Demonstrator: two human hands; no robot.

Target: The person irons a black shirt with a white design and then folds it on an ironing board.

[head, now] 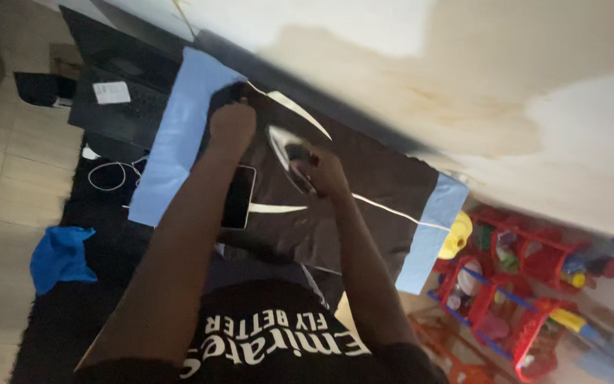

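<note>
A dark garment (371, 188) with thin white stripes lies spread over a light blue cloth (175, 135). My left hand (232, 122) is closed on the garment's far left edge and presses it down. My right hand (327, 173) grips the handle of a clothes iron (287, 151), whose shiny soleplate is tilted up above the middle of the fabric. A black phone (239, 197) rests on the garment just beside my left forearm.
An open dark laptop (126, 89) with a white sticker sits at the far left beside a white cable (108, 176). A crumpled blue rag (62, 256) lies on the tiled floor. At the right, a red rack (527, 284) holds bottles by the stained wall.
</note>
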